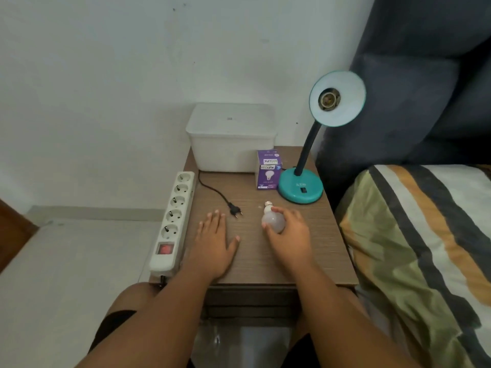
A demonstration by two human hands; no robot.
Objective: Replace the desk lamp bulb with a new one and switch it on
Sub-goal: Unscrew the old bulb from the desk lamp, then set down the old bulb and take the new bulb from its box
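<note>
Grasped in the right hand [291,235], the white bulb [273,220] lies low over the wooden table [265,266], its screw base pointing away from us toward the lamp; the fingers curl around the globe. We see the left hand [216,240] lying flat and empty on the tabletop, palm down, fingers spread.

By descending size: a bed [425,248] with a striped cover adjoins the table on the right. A white lidded plastic box [231,139] occupies the far edge. The teal desk lamp [313,144] stands at the far right corner, its shade [338,98] turned toward us and its socket [329,99] without a bulb. A white power strip [172,221] runs along the left edge, its red switch [165,248] nearest us. A purple bulb carton [268,170] stands between box and lamp base [301,185], just beside the latter. The black plug [235,209] rests unplugged on the table beyond the left hand's fingertips, its cord [212,188] trailing back toward the box.
</note>
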